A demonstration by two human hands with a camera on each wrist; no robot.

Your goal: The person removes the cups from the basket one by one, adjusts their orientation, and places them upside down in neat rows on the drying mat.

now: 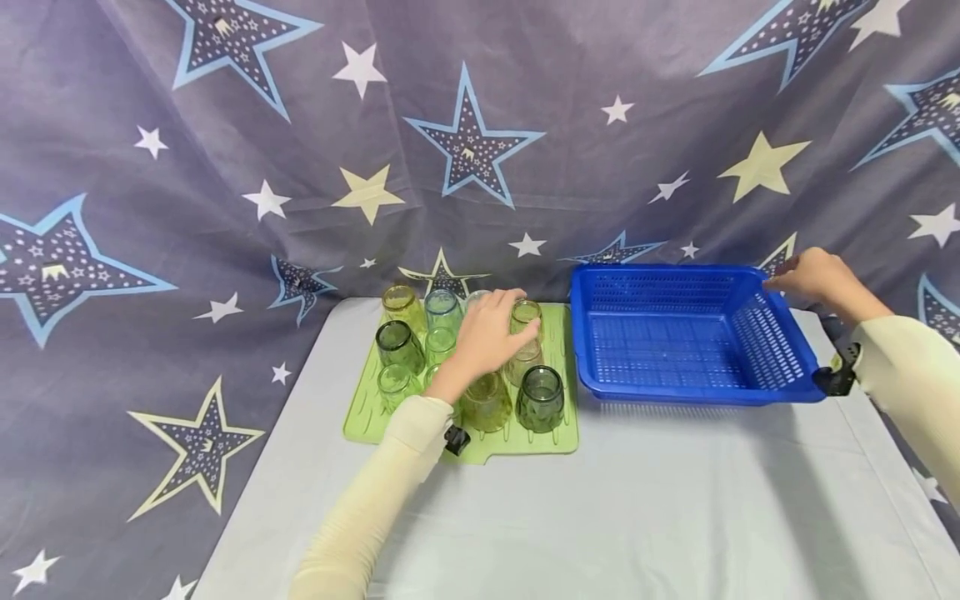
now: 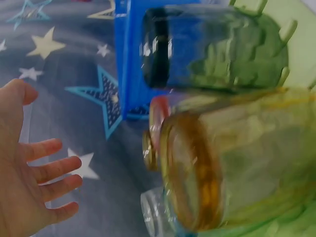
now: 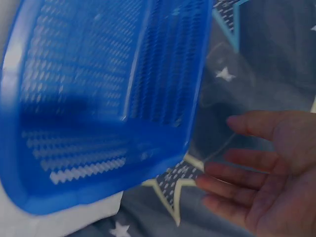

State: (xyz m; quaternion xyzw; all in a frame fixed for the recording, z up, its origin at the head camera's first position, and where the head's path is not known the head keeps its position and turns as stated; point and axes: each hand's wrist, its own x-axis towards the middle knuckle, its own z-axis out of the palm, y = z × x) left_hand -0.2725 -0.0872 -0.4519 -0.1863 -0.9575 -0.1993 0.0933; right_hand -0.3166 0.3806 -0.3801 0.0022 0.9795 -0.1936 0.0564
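Observation:
My left hand [image 1: 487, 333] hovers over the middle of several tinted glasses, holding nothing. In the left wrist view its fingers [image 2: 52, 173] are spread, apart from a yellow glass [image 2: 256, 153] and a dark grey-green glass [image 2: 212, 54]. The glasses stand in rows on a light green drying mat [image 1: 561, 337]; among them are an olive-yellow one [image 1: 402, 304], a blue one [image 1: 444, 308] and a dark one [image 1: 540, 402]. My forearm and hand hide some of them. By the far right corner of a blue plastic basket [image 1: 585, 354] is my right hand [image 1: 813, 277], its loosely extended fingers [image 3: 237, 177] beside the rim.
The perforated basket stands right of the mat on a white-covered table [image 1: 637, 500]. Behind the table hangs a grey curtain [image 1: 300, 150] with a star pattern, close to the back rim of the basket. A dark wrist device [image 1: 836, 375] overlaps the basket's right front corner.

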